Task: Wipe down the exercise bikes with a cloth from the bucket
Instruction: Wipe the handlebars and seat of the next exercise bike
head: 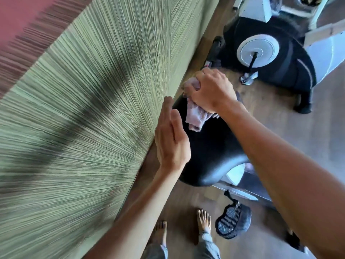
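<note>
Head view, looking steeply down. The right hand (pixel 209 91) is curled around a bunched pale pink cloth (pixel 196 116), pressing it on the narrow front end of a black bike seat (pixel 211 156); the loose end of the cloth hangs below the knuckles and lies on the seat, while the part inside the fist is hidden. The left hand (pixel 170 139) is released, its fingers straight and together, held edge-on just beside the seat's left side; whether it touches the seat or the wall cannot be told. The seat's right side is covered by the right forearm, and its post and the frame beneath are mostly hidden, only a pale strip (pixel 235 174) showing. A black pedal (pixel 232 222) with a strap hangs below the seat, near the person's bare feet (pixel 204 221) on the wooden floor (pixel 280 128). A second bike (pixel 270 53), black with a white disc at its crank, stands at the floor's far right and is cut off by the upper and right edges of the frame. The green ribbed wall (pixel 84 109) at left is smeared by motion blur, its texture hard to make out.
</note>
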Motion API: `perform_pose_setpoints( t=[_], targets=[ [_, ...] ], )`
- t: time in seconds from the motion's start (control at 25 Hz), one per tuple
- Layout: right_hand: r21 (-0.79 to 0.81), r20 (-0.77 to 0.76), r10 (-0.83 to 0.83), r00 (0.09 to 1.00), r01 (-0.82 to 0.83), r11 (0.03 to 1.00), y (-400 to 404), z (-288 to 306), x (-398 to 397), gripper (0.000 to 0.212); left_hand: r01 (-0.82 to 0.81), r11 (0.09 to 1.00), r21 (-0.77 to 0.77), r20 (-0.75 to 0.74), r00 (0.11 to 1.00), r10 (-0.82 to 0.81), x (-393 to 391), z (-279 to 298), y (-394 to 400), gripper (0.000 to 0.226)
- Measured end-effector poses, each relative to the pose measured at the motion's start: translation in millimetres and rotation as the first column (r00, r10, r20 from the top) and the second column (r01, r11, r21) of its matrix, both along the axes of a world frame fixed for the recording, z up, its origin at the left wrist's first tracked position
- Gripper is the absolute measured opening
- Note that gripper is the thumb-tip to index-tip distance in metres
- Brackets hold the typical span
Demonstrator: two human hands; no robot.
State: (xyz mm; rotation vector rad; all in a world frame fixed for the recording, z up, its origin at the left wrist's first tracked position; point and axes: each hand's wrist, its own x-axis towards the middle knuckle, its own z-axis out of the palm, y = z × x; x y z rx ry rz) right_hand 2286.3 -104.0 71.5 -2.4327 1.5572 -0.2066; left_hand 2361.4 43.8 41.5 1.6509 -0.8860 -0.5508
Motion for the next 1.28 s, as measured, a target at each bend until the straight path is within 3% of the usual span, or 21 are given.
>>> perform_pose_setpoints(
  t=[0.16, 0.28, 0.48, 0.6, 0.68, 0.8, 0.96, 1.28],
  targets=[
    [-0.069, 0.057, 0.285, 0.957, -0.281, 0.957, 38, -1, 10, 0.057, -0.096, 0.975, -0.2, -0.066, 0.994, 0.084, 3, 0, 8, 0.058],
    [-0.144, 0.138, 0.361, 0.922, -0.342, 0.929, 76, -9, -4, 0.066, -0.202, 0.947, -0.25, -0.082, 0.979, 0.187, 7, 5, 14, 0.056],
    [-0.315, 0.18, 0.215, 0.96, -0.15, 0.937, 117, -20, -72, 0.059, -0.155, 0.981, -0.121, 0.017, 0.987, 0.158, 0, 12, 3, 0.052],
    [-0.408, 0.12, 0.161, 0.98, -0.099, 0.908, 127, -24, -135, 0.055, -0.166, 0.984, -0.061, -0.123, 0.98, 0.157, -15, 12, 6, 0.048],
    [-0.37, 0.115, 0.038, 0.993, 0.007, 0.929, 120, -23, -144, 0.056, -0.186, 0.977, -0.103, -0.233, 0.959, 0.158, -14, 12, 10, 0.048],
    [-0.235, 0.115, -0.093, 0.989, 0.118, 0.965, 110, -15, -99, 0.071, -0.158, 0.979, -0.129, -0.311, 0.944, 0.112, 2, 15, 18, 0.049],
    [-0.208, 0.095, 0.177, 0.98, -0.155, 0.966, 135, -15, -26, 0.095, -0.215, 0.968, -0.132, -0.313, 0.935, 0.166, 34, 13, 34, 0.055],
    [-0.364, 0.052, 0.578, 0.815, -0.523, 0.771, 168, -24, -60, 0.069, -0.204, 0.977, -0.068, -0.359, 0.918, 0.167, 45, 16, 35, 0.06]
  ],
)
